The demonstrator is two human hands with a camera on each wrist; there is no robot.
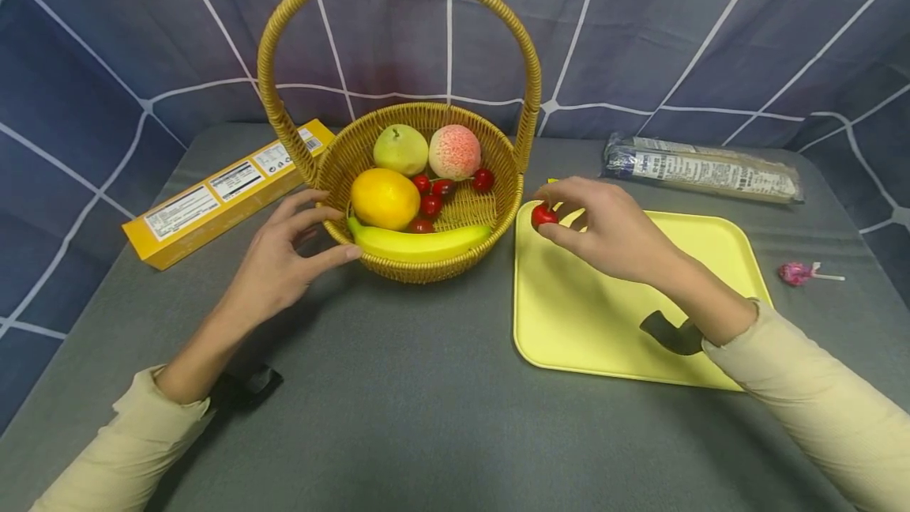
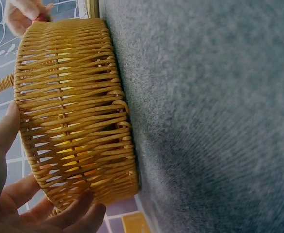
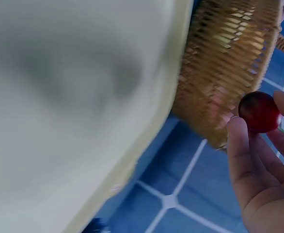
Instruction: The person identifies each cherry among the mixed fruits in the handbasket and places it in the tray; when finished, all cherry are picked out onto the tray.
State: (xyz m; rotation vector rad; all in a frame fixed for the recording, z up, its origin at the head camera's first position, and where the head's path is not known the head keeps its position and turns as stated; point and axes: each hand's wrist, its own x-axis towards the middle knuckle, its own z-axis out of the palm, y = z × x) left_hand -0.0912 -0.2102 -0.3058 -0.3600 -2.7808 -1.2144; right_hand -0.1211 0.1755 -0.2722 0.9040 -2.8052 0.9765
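A brown wicker basket (image 1: 419, 269) with a tall handle contains a yellow-green pear (image 1: 400, 149), a pink-and-white peach (image 1: 455, 151), an orange-yellow fruit (image 1: 385, 198), a banana (image 1: 426, 243) and several cherries (image 1: 431, 205). My left hand (image 1: 279, 255) holds the basket's left side, thumb at the front rim and fingers curved along the wall; the left wrist view shows them against the weave. Between thumb and fingertips, my right hand (image 1: 604, 224) pinches a red cherry (image 3: 260, 112) with a thin stem. That cherry is above the left edge of the yellow tray (image 1: 569, 330), right of the basket.
Behind my left hand lies a long yellow box (image 1: 227, 194). A clear-wrapped package (image 1: 704, 171) lies beyond the tray, and a pink-wrapped lollipop (image 1: 796, 273) is to its right. Blue cloth (image 1: 640, 46) with white grid lines hangs behind the grey table (image 1: 398, 409).
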